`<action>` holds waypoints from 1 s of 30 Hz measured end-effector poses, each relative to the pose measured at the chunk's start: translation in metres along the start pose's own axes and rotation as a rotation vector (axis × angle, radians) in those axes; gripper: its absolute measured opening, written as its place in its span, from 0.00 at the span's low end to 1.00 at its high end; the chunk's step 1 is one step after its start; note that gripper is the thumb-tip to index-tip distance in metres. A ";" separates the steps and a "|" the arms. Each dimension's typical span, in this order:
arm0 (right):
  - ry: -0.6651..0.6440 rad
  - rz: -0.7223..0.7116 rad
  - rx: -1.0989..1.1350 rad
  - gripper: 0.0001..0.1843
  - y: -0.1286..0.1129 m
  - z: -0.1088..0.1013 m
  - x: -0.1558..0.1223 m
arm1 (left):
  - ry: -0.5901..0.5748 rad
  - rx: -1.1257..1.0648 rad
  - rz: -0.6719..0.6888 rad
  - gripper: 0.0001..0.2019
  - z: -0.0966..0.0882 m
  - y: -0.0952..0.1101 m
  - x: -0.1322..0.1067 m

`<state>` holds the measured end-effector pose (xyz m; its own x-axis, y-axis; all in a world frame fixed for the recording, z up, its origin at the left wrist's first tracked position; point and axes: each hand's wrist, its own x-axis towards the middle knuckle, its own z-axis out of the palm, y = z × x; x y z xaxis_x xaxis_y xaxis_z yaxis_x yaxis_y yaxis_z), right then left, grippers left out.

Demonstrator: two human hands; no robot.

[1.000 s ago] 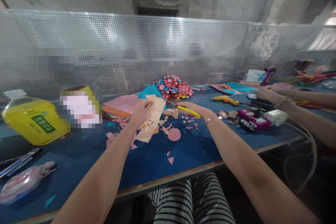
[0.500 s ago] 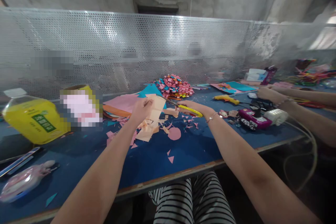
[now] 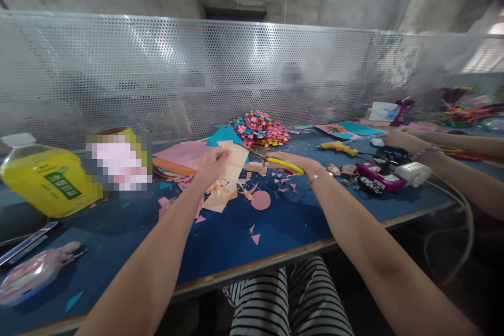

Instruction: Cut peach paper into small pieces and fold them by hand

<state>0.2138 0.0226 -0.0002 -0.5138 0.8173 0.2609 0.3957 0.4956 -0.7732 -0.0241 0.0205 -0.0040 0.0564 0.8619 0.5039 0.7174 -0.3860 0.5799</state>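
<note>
My left hand (image 3: 213,164) pinches a pale peach sheet of paper (image 3: 235,161) near its left side, raised over the table. In my right hand (image 3: 289,161) is a pair of scissors with yellow handles (image 3: 286,164); the blades point left and lie at the sheet's right edge. Whether the blades are apart is too small to tell. Below both hands are peach paper offcuts (image 3: 216,200), a pink paper circle (image 3: 260,200) and small pink scraps. Behind my left hand lies a stack of pink, orange and blue paper (image 3: 181,156).
A heap of small coloured paper pieces (image 3: 260,130) sits by the perforated metal screen (image 3: 220,63). Rightward are a yellow glue gun (image 3: 338,148), a purple power strip (image 3: 376,178) and another person's hand (image 3: 401,139). A yellow-labelled bottle (image 3: 51,181) stands left.
Both hands stay almost in place, still on the paper and the scissors. The whole view has shifted very slightly.
</note>
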 end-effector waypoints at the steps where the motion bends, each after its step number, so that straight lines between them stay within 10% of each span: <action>1: -0.074 0.026 -0.005 0.12 0.000 0.000 0.000 | -0.002 0.000 0.000 0.14 0.000 0.000 0.000; 12: -0.245 0.025 -0.116 0.16 0.011 -0.003 0.005 | 0.004 0.034 -0.016 0.14 0.000 0.002 0.000; 30: -0.137 -0.115 -0.367 0.19 0.018 -0.002 0.012 | -0.004 -0.039 -0.013 0.16 0.001 -0.002 0.003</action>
<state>0.2166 0.0419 -0.0097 -0.6575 0.7158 0.2352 0.5623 0.6739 -0.4792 -0.0248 0.0241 -0.0045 0.0500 0.8683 0.4935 0.6901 -0.3872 0.6114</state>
